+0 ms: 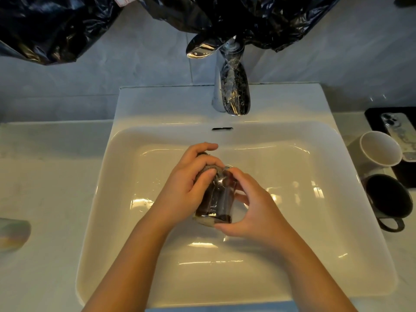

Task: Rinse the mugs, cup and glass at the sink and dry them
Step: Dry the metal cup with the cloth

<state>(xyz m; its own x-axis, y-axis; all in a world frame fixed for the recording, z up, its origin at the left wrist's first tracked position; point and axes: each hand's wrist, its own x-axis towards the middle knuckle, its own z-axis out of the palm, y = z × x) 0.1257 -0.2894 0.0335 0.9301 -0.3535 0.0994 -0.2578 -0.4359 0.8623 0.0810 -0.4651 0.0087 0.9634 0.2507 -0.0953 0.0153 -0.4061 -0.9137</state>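
Observation:
Over the middle of the white sink (pixel 126 221) I hold a clear glass (pixel 217 199) tilted, its thick base toward me. My right hand (pixel 254 212) grips the glass around its side and base. My left hand (pixel 191 183) grips a grey scrubbing pad (pixel 215 171) pressed at the glass's mouth. On the counter to the right stand a white mug (pixel 380 148) and a black mug (pixel 388 197) with its handle toward me. A pale cup (pixel 13 234) lies at the left edge. No water runs from the chrome tap (pixel 234 93).
A phone (pixel 400 131) lies on a black tray (pixel 373 115) behind the mugs at the right. Black plastic bags (pixel 56 25) hang across the tiled wall above the tap. The pale counter (pixel 45 188) stretches to the left of the sink.

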